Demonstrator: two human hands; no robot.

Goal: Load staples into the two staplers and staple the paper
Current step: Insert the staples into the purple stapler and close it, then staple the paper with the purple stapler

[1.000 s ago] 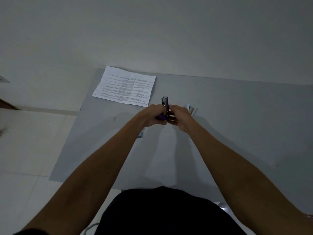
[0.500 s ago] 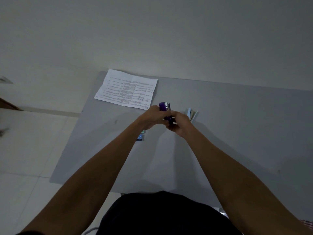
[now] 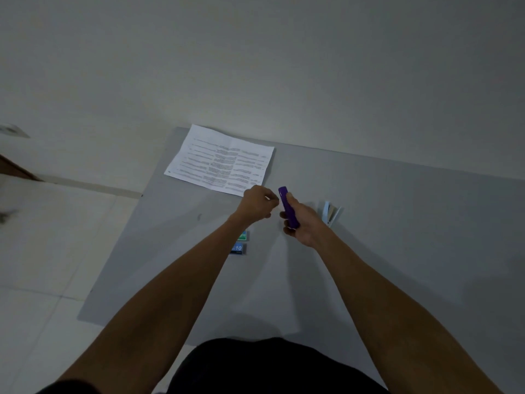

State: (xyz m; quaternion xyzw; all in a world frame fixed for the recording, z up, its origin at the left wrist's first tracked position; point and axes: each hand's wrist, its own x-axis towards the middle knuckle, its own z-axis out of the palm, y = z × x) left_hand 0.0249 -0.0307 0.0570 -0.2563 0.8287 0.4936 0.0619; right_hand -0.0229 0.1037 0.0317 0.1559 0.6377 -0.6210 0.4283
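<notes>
Right hand: my right hand (image 3: 302, 223) is wrapped around the purple stapler (image 3: 288, 207), fingers curled under its near end and thumb along its side, so the hold is firm.
Purple stapler: it sits lengthwise in that hold, lifted off the grey table (image 3: 397, 251), its far tip poking out past my fingers toward the paper. From here it looks shut.
Left hand: my left hand (image 3: 257, 204) is just to the left of the stapler, apart from it, fingertips pinched together. Whether anything is between them I cannot tell; it is too small and dim.
Paper: the printed paper (image 3: 221, 162) lies flat on the table beyond my left hand, its near right corner close to my knuckles.
Second stapler: a pale blue stapler (image 3: 331, 213) lies on the table just right of my right hand, hinged open in a narrow V.
Staple boxes: two small staple boxes sit under my left wrist, the green one (image 3: 243, 236) farther and partly hidden by the arm, the blue one (image 3: 238, 248) nearer me, touching or nearly so.
</notes>
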